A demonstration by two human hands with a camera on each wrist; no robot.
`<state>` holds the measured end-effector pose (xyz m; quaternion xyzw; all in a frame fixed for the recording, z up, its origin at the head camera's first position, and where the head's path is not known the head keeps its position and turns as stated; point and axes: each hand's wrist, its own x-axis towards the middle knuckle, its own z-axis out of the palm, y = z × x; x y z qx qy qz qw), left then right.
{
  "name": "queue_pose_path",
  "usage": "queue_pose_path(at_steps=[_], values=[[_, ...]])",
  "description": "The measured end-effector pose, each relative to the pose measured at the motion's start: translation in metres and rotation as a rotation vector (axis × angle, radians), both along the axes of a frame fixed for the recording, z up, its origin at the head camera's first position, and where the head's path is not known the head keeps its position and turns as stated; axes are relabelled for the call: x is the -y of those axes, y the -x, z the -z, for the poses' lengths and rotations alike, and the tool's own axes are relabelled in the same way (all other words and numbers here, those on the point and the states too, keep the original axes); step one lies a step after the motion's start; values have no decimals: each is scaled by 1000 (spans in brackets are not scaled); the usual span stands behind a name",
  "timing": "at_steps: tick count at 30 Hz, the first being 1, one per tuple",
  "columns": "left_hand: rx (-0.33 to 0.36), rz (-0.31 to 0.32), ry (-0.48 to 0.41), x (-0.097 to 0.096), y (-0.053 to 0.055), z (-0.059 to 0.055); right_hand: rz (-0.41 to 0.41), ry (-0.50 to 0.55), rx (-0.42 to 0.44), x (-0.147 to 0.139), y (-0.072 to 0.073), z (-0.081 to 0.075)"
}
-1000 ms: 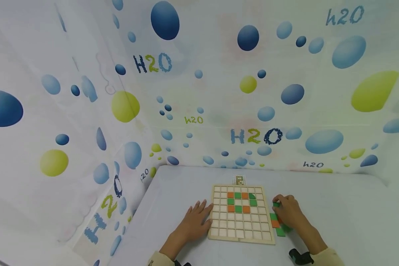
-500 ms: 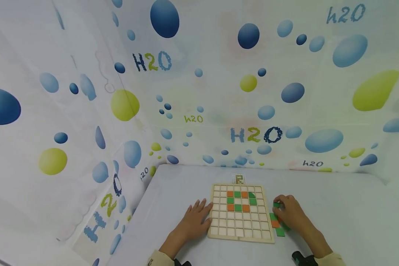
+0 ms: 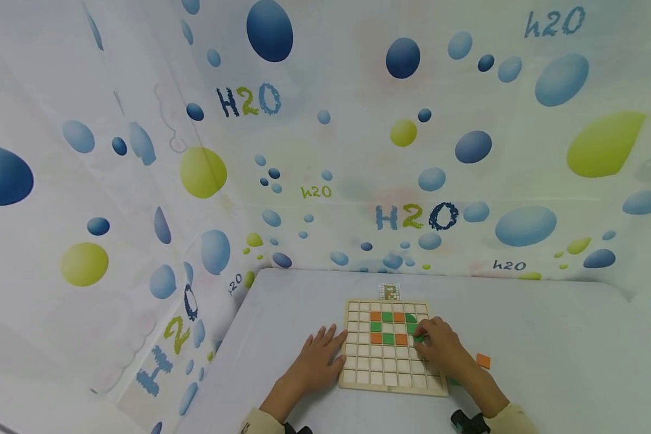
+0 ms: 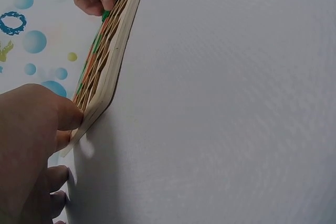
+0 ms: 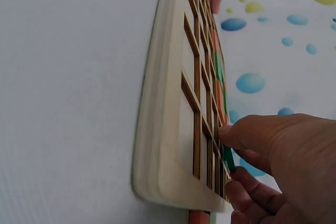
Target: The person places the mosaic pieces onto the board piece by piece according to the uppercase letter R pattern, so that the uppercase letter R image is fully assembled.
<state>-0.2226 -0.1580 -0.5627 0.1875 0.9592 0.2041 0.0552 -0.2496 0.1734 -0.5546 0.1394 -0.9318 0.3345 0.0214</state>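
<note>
A wooden grid board [image 3: 377, 366] lies flat on the table, its upper cells holding a ring of orange and green tiles [image 3: 387, 317]; the one at the ring's upper right has a rounded corner. My left hand [image 3: 316, 360] rests beside the board, fingers spread, fingertips touching its left edge. Between thumb and fingers, my right hand [image 3: 443, 348] pinches a green tile [image 5: 229, 158] over the cell right of the ring's lower row. In the left wrist view, that green tile [image 4: 105, 16] shows at the fingertips, right at the grid.
Right of the board lie loose tiles: an orange tile [image 3: 483, 361] and a green tile [image 3: 454, 381] partly hidden by my right forearm. A small pattern card [image 3: 389, 292] lies behind the board on the white table [image 3: 282, 295]. A printed curtain [image 3: 347, 150] stands behind.
My right hand has moved left from the loose tiles onto the board, carrying a green tile. An orange loose tile has come into sight. My left hand has stayed in place.
</note>
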Motion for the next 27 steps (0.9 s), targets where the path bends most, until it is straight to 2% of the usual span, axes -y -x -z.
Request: queue_pose_path(at_steps=[9,18,24,27], values=[[-4,11,-5,3,-3,-1,-17,15,20,12,-3,-1],[4,4,4,1,-3,0,-2,-1,8,9,-4,3],[-4,7,1,-1,-1,-2,-3,-28,-45,-10,-7,0],[-9,1,-1,-2,0,-2,32,-39,-13,-29,-9,-4]])
